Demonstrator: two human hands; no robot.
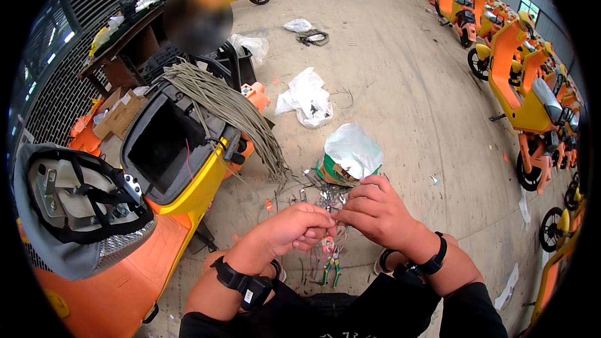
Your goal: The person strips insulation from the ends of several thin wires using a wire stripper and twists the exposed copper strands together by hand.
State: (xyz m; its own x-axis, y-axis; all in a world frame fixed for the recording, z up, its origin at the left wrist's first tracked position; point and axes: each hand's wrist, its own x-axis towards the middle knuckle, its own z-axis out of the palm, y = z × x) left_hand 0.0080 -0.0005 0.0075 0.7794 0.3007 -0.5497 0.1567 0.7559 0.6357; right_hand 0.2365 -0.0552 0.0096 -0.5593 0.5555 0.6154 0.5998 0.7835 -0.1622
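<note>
- A thin wire (335, 216) is pinched between both hands at the lower centre of the frame.
- The left hand (299, 228) is curled closed on one end.
- The right hand (375, 209) is closed on the other.
- Green-handled pliers (332, 269) are seen on the floor just below the hands.
- A bundle of grey cables (231, 106) is draped over the open scooter seat compartment (166, 144) at centre left.
</note>
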